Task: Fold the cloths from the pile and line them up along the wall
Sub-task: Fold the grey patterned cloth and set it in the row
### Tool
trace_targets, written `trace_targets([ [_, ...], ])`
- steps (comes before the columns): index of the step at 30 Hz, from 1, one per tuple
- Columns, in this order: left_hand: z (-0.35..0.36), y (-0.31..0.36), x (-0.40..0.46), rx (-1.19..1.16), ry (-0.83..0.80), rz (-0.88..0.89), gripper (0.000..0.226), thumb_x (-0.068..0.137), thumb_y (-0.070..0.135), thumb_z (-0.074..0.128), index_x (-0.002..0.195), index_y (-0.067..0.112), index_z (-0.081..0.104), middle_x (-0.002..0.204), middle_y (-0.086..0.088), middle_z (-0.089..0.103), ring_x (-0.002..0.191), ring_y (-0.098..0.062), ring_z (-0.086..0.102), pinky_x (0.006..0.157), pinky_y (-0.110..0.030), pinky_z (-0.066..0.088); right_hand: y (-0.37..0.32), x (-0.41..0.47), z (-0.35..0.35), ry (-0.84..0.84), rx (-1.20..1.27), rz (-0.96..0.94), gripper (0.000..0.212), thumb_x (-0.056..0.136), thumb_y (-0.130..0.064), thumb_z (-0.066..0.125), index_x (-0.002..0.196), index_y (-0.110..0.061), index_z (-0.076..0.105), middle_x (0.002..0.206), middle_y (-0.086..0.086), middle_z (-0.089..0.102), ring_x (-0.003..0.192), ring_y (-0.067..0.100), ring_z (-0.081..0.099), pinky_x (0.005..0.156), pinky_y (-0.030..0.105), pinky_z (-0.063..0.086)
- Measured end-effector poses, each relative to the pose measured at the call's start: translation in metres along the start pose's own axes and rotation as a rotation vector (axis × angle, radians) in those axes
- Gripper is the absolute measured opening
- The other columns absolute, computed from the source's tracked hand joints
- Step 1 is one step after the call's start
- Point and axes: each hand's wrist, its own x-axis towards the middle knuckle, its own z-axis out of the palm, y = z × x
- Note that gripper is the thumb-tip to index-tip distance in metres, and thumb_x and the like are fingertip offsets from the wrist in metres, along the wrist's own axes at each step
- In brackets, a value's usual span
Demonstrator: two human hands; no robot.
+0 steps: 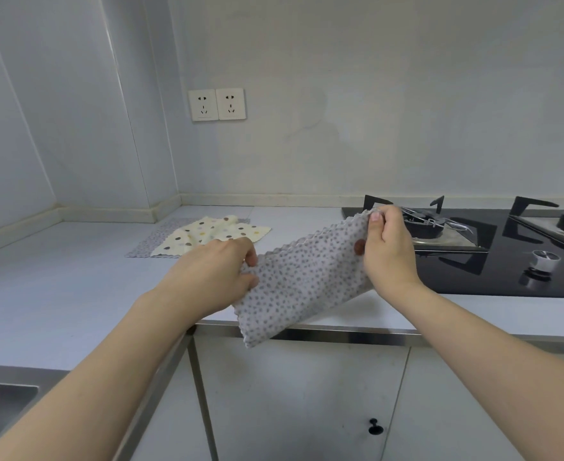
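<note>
Both hands pinch one grey dotted cloth (302, 277), held in the air above the front edge of the countertop (57, 294). Left hand (220, 271): fingers and thumb curled on the cloth's lower left end, palm down, forearm coming in from the lower left. Right hand (387, 251): thumb and fingers clamped on the upper right corner, held higher, so the cloth slopes up from left to right; its lower end hangs past the steel front trim.

Left to right along the countertop: sink (1, 404) at the front left corner, only its rim and part of the basin in view, contents not visible. Bare surface runs from there back to the rear left corner. Near the rear edge, left of centre, a cream dotted cloth (207, 234) lies unfolded on top of another grey cloth (155, 236), both well apart from the held one. Two wall sockets (216, 104) above them. Black gas hob (493, 251) occupies the right end of the countertop, just behind the right hand.
</note>
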Motion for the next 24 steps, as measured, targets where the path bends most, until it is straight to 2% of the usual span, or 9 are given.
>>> trace_targets([
  [3,0.0,0.0,0.0,-0.102,-0.026,-0.054,0.015,0.086,0.038,0.066,0.088,0.027,0.056,0.075,0.011,0.064,0.068,-0.006,0.063,0.059,-0.025,0.043,0.0,-0.001,-0.001,0.004,-0.066,-0.034,0.021,0.104,-0.031,0.028,0.099,-0.018,0.043,0.089,-0.005,0.053,0.083,0.018,0.051,0.07,0.033,0.039],
  [6,0.001,-0.001,0.0,-0.23,-0.036,-0.102,0.014,0.085,0.03,0.067,0.081,0.021,0.057,0.067,0.006,0.069,0.053,-0.001,0.064,0.057,-0.026,0.049,0.001,-0.003,0.0,0.011,-0.113,-0.054,0.018,0.104,-0.032,0.027,0.097,-0.021,0.04,0.089,-0.004,0.053,0.081,0.018,0.05,0.068,0.034,0.037],
  [10,0.002,-0.005,0.0,-0.32,-0.071,-0.131,0.013,0.083,0.025,0.069,0.08,0.016,0.06,0.066,0.003,0.069,0.058,-0.01,0.065,0.065,-0.036,0.058,0.004,-0.008,0.004,0.016,-0.137,-0.053,0.018,0.104,-0.035,0.026,0.096,-0.023,0.038,0.088,-0.004,0.053,0.079,0.019,0.05,0.068,0.034,0.037],
  [13,0.002,-0.008,0.001,-0.505,-0.079,-0.142,0.009,0.082,0.013,0.066,0.079,0.011,0.059,0.062,0.0,0.066,0.056,-0.015,0.069,0.068,-0.043,0.059,0.007,-0.008,0.005,0.029,-0.13,-0.017,0.019,0.104,-0.035,0.025,0.097,-0.023,0.037,0.082,-0.008,0.05,0.077,0.018,0.049,0.067,0.033,0.034],
  [16,0.003,-0.01,0.002,-0.636,-0.047,-0.141,0.011,0.08,0.004,0.066,0.075,0.008,0.057,0.058,-0.002,0.061,0.053,-0.013,0.064,0.067,-0.042,0.055,0.012,-0.009,0.005,0.033,-0.128,0.012,0.022,0.104,-0.036,0.024,0.098,-0.021,0.038,0.08,-0.007,0.05,0.076,0.019,0.05,0.065,0.033,0.035],
  [19,0.006,-0.013,0.004,-0.714,-0.018,-0.153,0.014,0.084,0.004,0.067,0.078,0.007,0.055,0.046,0.008,0.048,0.046,-0.01,0.052,0.067,-0.039,0.052,0.015,-0.01,0.003,0.036,-0.141,0.005,0.022,0.104,-0.036,0.024,0.097,-0.021,0.039,0.077,-0.01,0.048,0.072,0.015,0.048,0.062,0.033,0.033],
  [21,0.006,-0.014,0.004,-0.78,-0.016,-0.156,0.012,0.089,0.007,0.066,0.089,0.008,0.054,0.049,0.005,0.058,0.052,-0.016,0.059,0.069,-0.038,0.055,0.016,-0.01,0.003,0.045,-0.137,0.004,0.022,0.104,-0.034,0.024,0.096,-0.02,0.04,0.075,-0.011,0.047,0.068,0.007,0.045,0.057,0.032,0.03],
  [22,0.005,-0.013,0.004,-0.812,-0.023,-0.159,0.011,0.091,0.009,0.064,0.095,0.01,0.055,0.059,0.001,0.068,0.058,-0.022,0.065,0.069,-0.037,0.057,0.017,-0.01,0.003,0.05,-0.132,0.003,0.023,0.104,-0.033,0.024,0.096,-0.02,0.041,0.075,-0.011,0.047,0.068,0.004,0.045,0.055,0.03,0.031],
  [24,0.005,-0.011,0.003,-0.828,-0.03,-0.158,0.009,0.094,0.012,0.061,0.102,0.016,0.058,0.074,-0.004,0.075,0.069,-0.024,0.071,0.066,-0.033,0.06,0.018,-0.01,0.003,0.057,-0.124,-0.006,0.024,0.104,-0.032,0.025,0.096,-0.019,0.043,0.075,-0.01,0.048,0.068,0.002,0.044,0.055,0.024,0.032],
])
